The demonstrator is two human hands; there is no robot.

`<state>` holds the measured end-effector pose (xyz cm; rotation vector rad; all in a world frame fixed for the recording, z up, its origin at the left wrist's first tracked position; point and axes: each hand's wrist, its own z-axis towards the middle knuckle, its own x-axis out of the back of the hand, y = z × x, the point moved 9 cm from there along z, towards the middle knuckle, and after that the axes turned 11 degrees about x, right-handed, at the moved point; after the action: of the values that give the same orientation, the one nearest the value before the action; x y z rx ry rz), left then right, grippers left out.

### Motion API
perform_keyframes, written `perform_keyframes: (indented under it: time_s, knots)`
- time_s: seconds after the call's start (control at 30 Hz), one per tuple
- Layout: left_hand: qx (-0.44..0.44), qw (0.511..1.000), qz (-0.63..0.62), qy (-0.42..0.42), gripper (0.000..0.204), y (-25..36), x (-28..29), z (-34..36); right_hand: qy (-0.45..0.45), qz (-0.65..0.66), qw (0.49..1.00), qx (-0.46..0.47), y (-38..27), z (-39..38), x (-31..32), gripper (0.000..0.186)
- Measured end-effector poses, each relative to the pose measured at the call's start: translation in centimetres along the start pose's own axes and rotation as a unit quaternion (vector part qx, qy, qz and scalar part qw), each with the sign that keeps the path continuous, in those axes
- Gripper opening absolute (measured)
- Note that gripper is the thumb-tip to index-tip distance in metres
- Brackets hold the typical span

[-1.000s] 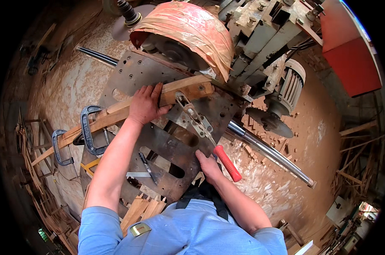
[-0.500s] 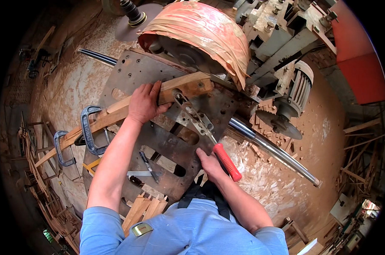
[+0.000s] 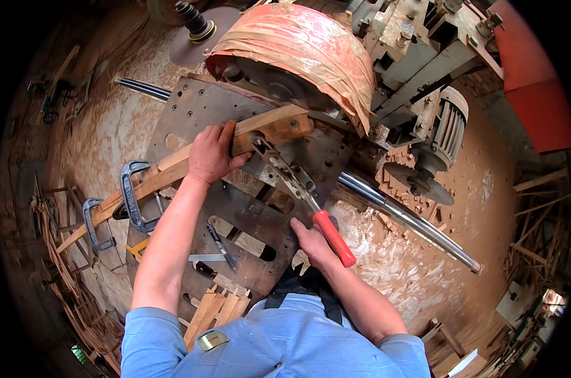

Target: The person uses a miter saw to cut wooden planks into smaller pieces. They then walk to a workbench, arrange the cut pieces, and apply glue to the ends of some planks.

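My left hand (image 3: 213,153) is closed over a long, slightly curved wooden piece (image 3: 166,165), which lies slantwise on a perforated metal table (image 3: 248,211). The wood's far right end, bolted or pinned, sits beside a blade under a red guard (image 3: 298,34). A toggle clamp (image 3: 285,173) with a red handle (image 3: 333,239) bears on the wood near that end. At the table's near right edge, my right hand (image 3: 313,244) grips the edge beside the handle, thumb on top and fingers mostly hidden. Two C-clamps (image 3: 129,195) hold the wood farther left.
A round steel rail (image 3: 418,223) runs under the table. To the right, a motor (image 3: 446,129) carries an exposed circular blade (image 3: 424,183). A pen (image 3: 219,244) and several wooden pieces (image 3: 216,312) lie on the table near me. Small offcuts lie on the floor.
The view has shifted slightly. The wood's end and the toggle clamp appear a little farther left relative to the red guard. Both hands keep their hold.
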<state>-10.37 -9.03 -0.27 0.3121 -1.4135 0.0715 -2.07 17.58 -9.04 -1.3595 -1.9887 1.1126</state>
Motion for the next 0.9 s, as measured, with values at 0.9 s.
perform_keyframes:
  time_s: [0.9]
  knots:
    - [-0.001, 1.0, -0.021, 0.008, 0.074, -7.0, -0.8, 3.6, -0.03, 0.044, 0.998, 0.018, 4.9, 7.4, -6.2, 0.048]
